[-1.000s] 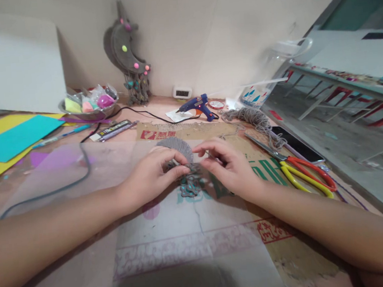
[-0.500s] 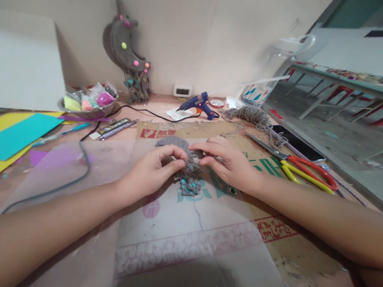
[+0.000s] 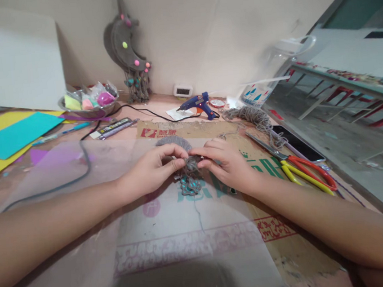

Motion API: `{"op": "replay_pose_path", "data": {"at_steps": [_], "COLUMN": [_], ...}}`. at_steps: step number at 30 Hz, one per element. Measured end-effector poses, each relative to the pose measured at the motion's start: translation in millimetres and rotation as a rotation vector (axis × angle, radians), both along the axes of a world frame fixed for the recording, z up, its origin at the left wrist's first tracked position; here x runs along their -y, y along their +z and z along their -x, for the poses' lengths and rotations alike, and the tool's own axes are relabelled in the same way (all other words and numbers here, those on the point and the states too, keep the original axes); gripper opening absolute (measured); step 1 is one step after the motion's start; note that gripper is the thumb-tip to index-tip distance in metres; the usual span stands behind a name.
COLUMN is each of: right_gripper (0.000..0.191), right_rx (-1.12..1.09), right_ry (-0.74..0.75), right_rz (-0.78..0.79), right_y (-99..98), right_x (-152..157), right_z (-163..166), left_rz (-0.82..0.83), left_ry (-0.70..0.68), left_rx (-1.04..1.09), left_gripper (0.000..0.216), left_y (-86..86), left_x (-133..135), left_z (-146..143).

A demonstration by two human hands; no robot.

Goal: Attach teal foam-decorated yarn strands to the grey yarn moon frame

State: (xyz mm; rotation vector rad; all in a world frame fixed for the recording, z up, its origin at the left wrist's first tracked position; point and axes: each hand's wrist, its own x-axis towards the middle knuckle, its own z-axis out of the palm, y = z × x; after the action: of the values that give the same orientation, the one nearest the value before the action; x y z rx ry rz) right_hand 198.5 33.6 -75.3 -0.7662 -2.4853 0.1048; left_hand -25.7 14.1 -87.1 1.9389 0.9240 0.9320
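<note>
A grey yarn-wrapped craft piece [image 3: 175, 141] lies on the translucent sheet in front of me, its curved upper edge showing behind my fingers. At its lower end hangs a bundle of grey yarn with turquoise beads [image 3: 190, 186]. My left hand [image 3: 158, 167] pinches the piece from the left with thumb and index finger. From the right, my right hand [image 3: 225, 162] grips the same piece, index fingertip on top and thumb at its side. The fingers hide part of the piece between them.
Scissors [image 3: 290, 161], a phone [image 3: 298, 143] and loose grey yarn [image 3: 255, 119] lie to the right. Behind stand a blue glue gun [image 3: 198, 104], a small digital clock [image 3: 182, 90], a bowl of clay [image 3: 88, 109] and a decorated grey moon [image 3: 126, 46]. A black cord [image 3: 86, 160] crosses at left.
My right thumb and fingers have shifted slightly on the craft piece, exposing more of the grey yarn between my hands. The left hand stays nearly still.
</note>
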Motion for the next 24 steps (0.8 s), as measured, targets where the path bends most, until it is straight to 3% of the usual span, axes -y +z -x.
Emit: {"op": "replay_pose_path", "data": {"at_steps": [15,24], "right_gripper": [0.034,0.030], "right_rx": [-0.018,-0.112], "right_ry": [0.003,-0.032], "right_rz": [-0.037,0.016], "right_y": [-0.3,0.3], "right_x": [-0.1,2.3], "right_z": [-0.1,-0.4], "left_rz": [0.010,0.094], "left_ry": [0.010,0.004], "left_rx": [-0.015,0.033], "left_gripper": [0.012,0.016], "left_y": [2.9,0.2], "left_x": [1.3,0.9], "left_z": [-0.7,-1.9]}}
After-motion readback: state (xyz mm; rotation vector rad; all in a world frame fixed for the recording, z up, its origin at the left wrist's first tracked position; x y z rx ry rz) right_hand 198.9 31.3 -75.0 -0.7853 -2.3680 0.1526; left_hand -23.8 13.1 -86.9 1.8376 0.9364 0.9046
